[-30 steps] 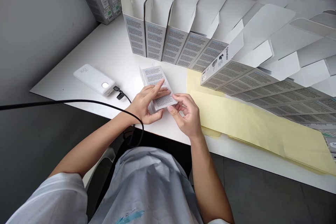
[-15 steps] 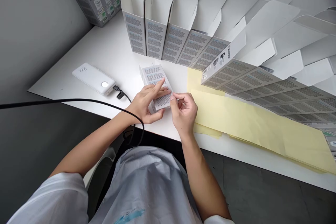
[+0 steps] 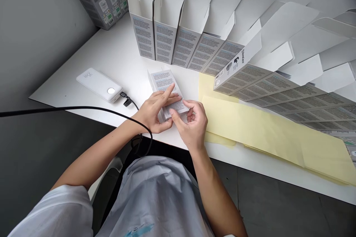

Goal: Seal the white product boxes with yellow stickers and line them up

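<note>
A small printed carton [image 3: 163, 78] lies on the white table in front of me, its text side up. Across its middle rests my left hand [image 3: 155, 113], steadying it with the fingers over the top and the thumb by the near left corner. My right hand [image 3: 193, 122] pinches the carton's near right end, thumb at the near edge and index finger at the right side. Its other fingers are curled underneath, and the closure at that end is mostly hidden by my hands.
Rows of open-topped cartons [image 3: 167, 40] fill the back and right. Yellow paper sheets [image 3: 267, 129] lie along the front edge. At left sits a white power bank [image 3: 98, 84], its black cable [image 3: 83, 107] crossing over my left forearm. More grey cartons [image 3: 102, 0] stand far left.
My right thumb has moved left and toward me, onto the carton's near edge, and the right hand has opened wider around the corner. My left hand stays almost in place.
</note>
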A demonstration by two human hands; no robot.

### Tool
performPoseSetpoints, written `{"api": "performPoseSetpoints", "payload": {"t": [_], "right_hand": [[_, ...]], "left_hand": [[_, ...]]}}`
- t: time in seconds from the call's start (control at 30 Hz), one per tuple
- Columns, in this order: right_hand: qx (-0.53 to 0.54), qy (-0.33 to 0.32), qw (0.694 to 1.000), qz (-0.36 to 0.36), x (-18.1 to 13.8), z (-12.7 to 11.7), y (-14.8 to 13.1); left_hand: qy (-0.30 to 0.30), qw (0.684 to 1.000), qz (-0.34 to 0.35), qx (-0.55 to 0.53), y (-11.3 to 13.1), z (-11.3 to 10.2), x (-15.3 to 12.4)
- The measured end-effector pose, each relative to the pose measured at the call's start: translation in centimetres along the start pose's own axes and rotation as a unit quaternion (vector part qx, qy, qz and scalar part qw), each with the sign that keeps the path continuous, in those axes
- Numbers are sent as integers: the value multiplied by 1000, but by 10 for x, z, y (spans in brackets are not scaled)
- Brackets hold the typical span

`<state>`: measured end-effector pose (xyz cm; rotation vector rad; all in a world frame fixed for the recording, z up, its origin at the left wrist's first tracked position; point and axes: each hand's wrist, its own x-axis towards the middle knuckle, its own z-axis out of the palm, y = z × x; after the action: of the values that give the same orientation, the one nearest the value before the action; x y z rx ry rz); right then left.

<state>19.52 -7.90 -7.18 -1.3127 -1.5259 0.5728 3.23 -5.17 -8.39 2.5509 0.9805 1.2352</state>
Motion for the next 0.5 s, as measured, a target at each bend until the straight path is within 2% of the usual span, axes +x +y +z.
{"api": "performPoseSetpoints", "payload": {"t": [0.2,0.4,0.5], "right_hand": [[38,-7,999,4,-3,-2,8],[59,-14,998,-27,-1,-6,13],[63,-19,998,-15,-2,-6,12]], "left_hand": [[-6,1000,-8,1,2,-2,1],[-15,1000,-17,1,4,-3,2],[-14,1000,-17,0,4,-3,2]]}}
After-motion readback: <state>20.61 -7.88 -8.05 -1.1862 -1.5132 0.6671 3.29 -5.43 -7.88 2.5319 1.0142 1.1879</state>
